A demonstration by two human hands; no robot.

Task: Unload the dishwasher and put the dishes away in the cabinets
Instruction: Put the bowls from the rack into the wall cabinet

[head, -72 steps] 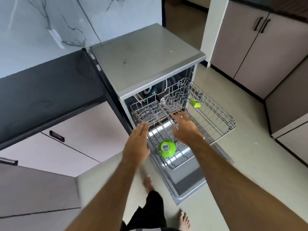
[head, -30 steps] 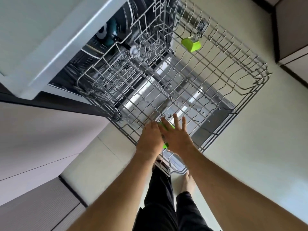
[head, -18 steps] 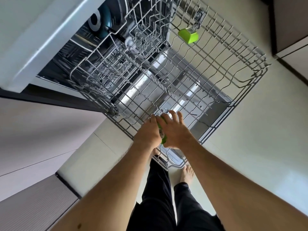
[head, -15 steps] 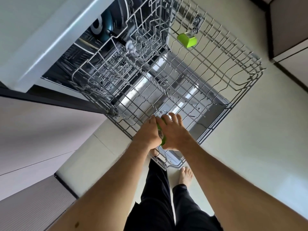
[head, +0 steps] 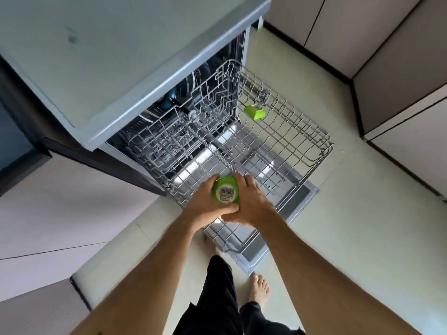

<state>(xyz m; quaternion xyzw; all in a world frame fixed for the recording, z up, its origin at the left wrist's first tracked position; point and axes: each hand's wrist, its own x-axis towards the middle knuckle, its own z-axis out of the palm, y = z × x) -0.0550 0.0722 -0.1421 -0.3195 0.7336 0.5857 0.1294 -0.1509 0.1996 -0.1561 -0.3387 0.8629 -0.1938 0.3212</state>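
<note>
Dishwasher (head: 135, 76) stands open behind and left of the grip, its door (head: 285, 213) folded flat to the floor directly beneath the hands. Wire rack (head: 278, 151), pulled fully out over that door, extends from under the hands away to the far right; its near corner lies just below the grip. Green bowl (head: 225, 191) is clamped between both hands above the near part of the rack, clear of the wires as far as can be judged. Left hand (head: 205, 204) curls round the bowl's left side, with the thumb lying across the near lower edge. Right hand (head: 251, 204) wraps the right side, fingers reaching over the far edge. The two hands touch each other below the bowl. The bowl is inverted: its base faces up toward the camera, and the opening faces down toward the rack, so its axis runs roughly vertical. A white barcode label (head: 226, 191) sits centred on the upturned base. A small green item (head: 254, 113) is on the rack's far side, well apart from the grip.
</note>
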